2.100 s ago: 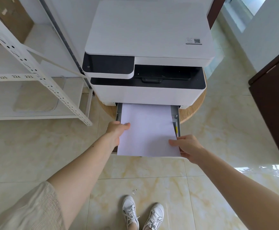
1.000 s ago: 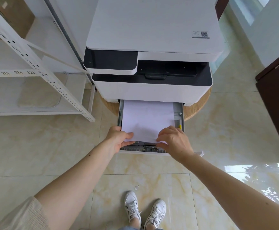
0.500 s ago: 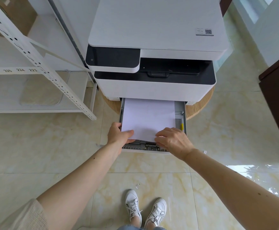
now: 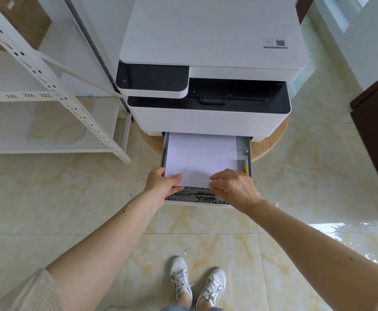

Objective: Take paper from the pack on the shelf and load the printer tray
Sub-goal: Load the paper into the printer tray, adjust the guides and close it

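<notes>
A white and black printer [image 4: 208,63] stands on a round wooden stool. Its paper tray [image 4: 244,151] is pulled out toward me. A stack of white paper [image 4: 200,158] lies inside the tray, its far end under the printer body. My left hand [image 4: 161,187] grips the stack's near left corner, thumb on top. My right hand [image 4: 233,187] holds the near right edge, fingers curled over the paper. The tray's grey front section shows between my hands.
A white metal shelf [image 4: 48,86] stands at the left with a beige mat on its lower board. A dark brown cabinet [image 4: 376,135] is at the right. My white shoes [image 4: 197,281] stand on the marble-tiled floor.
The paper has slid deeper into the tray since two seconds ago, when it hung past the front edge. Both hands followed it inward. In the last half second almost nothing moved.
</notes>
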